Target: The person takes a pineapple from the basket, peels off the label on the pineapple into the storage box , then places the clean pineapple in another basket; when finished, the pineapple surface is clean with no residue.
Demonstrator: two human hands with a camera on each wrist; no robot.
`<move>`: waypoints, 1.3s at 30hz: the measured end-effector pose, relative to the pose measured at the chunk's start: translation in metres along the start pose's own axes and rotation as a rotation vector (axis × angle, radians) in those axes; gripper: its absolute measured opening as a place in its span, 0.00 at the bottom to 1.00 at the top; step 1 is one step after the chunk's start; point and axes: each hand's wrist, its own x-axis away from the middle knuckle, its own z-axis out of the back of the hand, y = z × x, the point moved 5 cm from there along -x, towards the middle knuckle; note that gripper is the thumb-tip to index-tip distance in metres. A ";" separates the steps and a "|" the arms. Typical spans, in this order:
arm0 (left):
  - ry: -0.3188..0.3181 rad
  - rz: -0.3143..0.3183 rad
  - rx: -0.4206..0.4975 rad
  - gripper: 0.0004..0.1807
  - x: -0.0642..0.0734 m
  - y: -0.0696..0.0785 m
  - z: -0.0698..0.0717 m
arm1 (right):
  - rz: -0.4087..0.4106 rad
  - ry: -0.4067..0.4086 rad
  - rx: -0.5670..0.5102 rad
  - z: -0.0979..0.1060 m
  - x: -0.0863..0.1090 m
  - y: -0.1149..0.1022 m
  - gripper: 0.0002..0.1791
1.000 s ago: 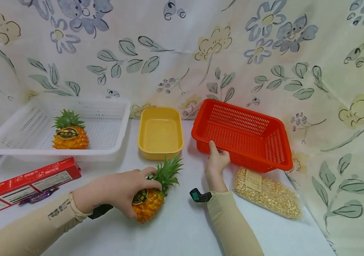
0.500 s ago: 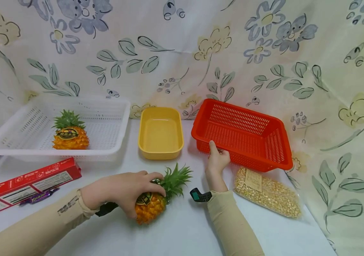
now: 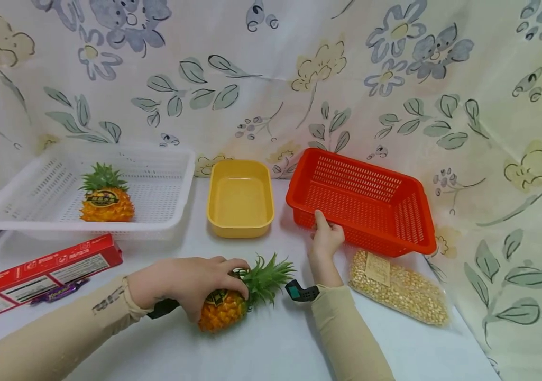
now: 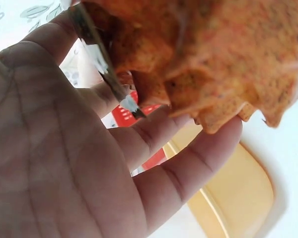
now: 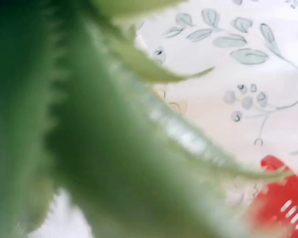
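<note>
My left hand grips a small orange pineapple from above, its green crown pointing right. Close up in the left wrist view, the spiky orange rind of that pineapple lies against my curled fingers. My right hand holds the near rim of a red plastic basket, thumb over the edge. Green crown leaves fill much of the right wrist view and hide that hand there. Inside a white basket at the left sits another pineapple with a black label.
Between the two baskets stands a yellow tub. A long red box and a purple-wrapped candy lie at the left. On the right, a bag of corn kernels lies before the red basket. Floral cloth hangs behind.
My left hand has shifted slightly right and turned the pineapple, so its crown swings from upward to rightward. My right hand stays at the red basket's rim.
</note>
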 end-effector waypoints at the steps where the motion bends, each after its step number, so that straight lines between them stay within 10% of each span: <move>1: -0.003 0.000 -0.002 0.47 0.000 0.000 0.000 | -0.032 -0.002 0.010 0.000 0.001 0.000 0.11; 4: 0.002 -0.009 -0.022 0.48 0.000 0.001 -0.001 | -0.157 -0.064 0.085 0.000 0.005 0.000 0.14; 10: 0.024 -0.027 -0.064 0.48 0.000 0.003 -0.003 | -0.370 -0.449 0.372 -0.007 0.023 -0.004 0.28; 18: 0.033 -0.037 -0.069 0.47 0.003 0.006 -0.002 | 0.007 -0.891 0.691 -0.009 0.054 -0.031 0.21; 25: 0.035 -0.061 -0.080 0.44 0.003 0.006 -0.003 | 0.240 -1.285 0.967 0.002 0.082 -0.024 0.44; 34: 0.034 -0.035 -0.038 0.52 0.007 0.007 -0.002 | 0.236 -1.383 1.008 0.011 0.092 -0.007 0.44; 39: 0.152 0.016 0.116 0.59 0.019 0.001 -0.005 | 0.271 -1.341 0.994 0.013 0.095 -0.006 0.33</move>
